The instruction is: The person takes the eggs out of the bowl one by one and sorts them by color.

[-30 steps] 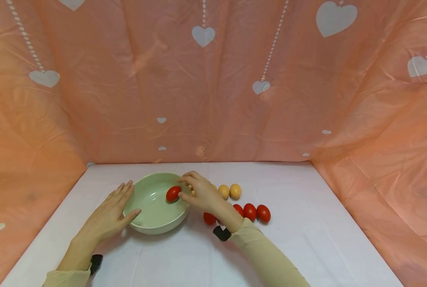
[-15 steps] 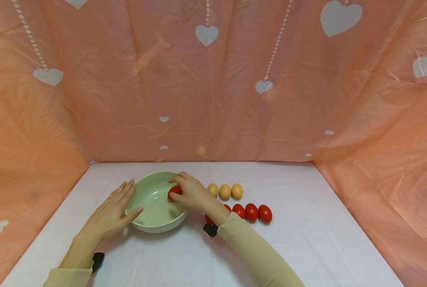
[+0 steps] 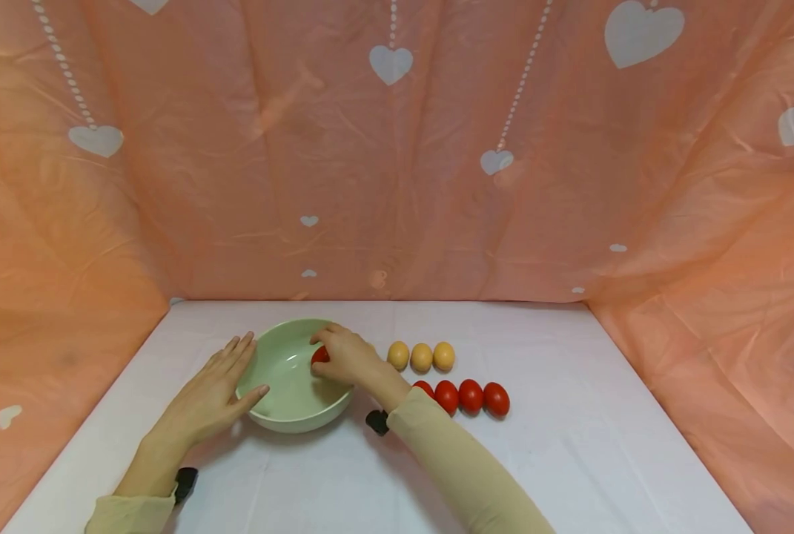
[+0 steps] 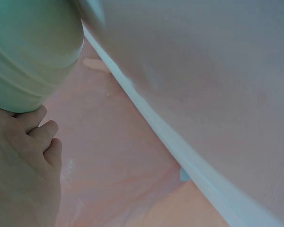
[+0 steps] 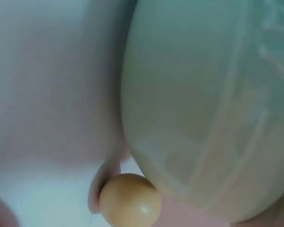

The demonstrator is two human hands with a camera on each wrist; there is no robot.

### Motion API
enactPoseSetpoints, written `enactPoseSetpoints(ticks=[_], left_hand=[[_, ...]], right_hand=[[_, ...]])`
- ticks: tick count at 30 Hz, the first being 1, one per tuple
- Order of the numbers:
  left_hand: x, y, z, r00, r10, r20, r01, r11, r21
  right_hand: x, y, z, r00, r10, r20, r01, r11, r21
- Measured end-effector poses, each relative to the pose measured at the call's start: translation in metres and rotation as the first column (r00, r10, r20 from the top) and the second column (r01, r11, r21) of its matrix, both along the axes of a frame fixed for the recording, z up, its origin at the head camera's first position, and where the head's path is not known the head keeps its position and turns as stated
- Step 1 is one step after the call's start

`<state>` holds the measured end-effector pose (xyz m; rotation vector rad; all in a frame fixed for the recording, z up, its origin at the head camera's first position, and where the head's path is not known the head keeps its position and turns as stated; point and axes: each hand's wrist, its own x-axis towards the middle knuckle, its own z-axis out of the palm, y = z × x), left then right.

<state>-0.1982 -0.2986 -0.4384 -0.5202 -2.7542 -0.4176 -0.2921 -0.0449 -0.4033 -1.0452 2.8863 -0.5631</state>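
Observation:
A pale green bowl (image 3: 296, 425) stands on the white tabletop, left of centre. My left hand (image 3: 203, 393) lies against its left side with straight fingers, the thumb spread over the near rim. My right hand (image 3: 351, 361) reaches over the right rim and pinches a red egg-shaped object (image 3: 319, 357) inside the bowl; the hand hides most of it. In the left wrist view, the left fingers (image 4: 42, 132) touch the bowl's outer wall (image 4: 33, 56). The bowl's wall (image 5: 180, 104) fills much of the right wrist view, and the held object is out of sight there.
Right of the bowl is a row of yellow egg-shaped objects (image 3: 421, 357), one partly behind the right hand. Nearer, several red ones (image 3: 471, 397) form a second row, partly covered by the right sleeve. A pink curtain (image 3: 437, 222) with hearts closes off the back and sides.
My right hand has moved left and farther into the bowl, and its fingers have closed on the red egg-shaped object. The left hand keeps its place on the bowl. The view has shifted slightly.

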Motion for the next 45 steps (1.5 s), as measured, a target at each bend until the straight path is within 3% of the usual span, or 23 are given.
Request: enactPoseSetpoints(ticks=[12, 19, 26, 32, 45], left_hand=[[-0.0020, 0.0017, 0.0017, 1.000, -0.005, -0.011, 0.005, 1.000, -0.011], [-0.0034, 0.0013, 0.0044, 1.000, -0.007, -0.019, 0.007, 1.000, -0.015], [-0.0036, 0.0008, 0.0022, 0.999, -0.018, -0.030, 0.018, 1.000, -0.008], [-0.0029, 0.0008, 0.0002, 0.999, -0.021, -0.043, 0.021, 1.000, -0.004], [-0.0006, 0.0000, -0.0002, 1.000, -0.012, -0.013, 0.012, 1.000, 0.004]], right_hand=[[-0.0070, -0.0076, -0.0011, 0.992, 0.104, -0.065, -0.100, 0.993, 0.058], [-0.0079, -0.0095, 0.0000, 0.991, 0.119, -0.065, -0.114, 0.990, 0.080], [-0.0082, -0.0098, -0.0033, 0.990, 0.135, -0.043, -0.132, 0.990, 0.057], [-0.0090, -0.0087, -0.0066, 0.983, 0.167, -0.071, -0.165, 0.985, 0.042], [-0.0084, -0.0017, -0.0064, 0.980, 0.187, -0.067, -0.193, 0.977, -0.096]])
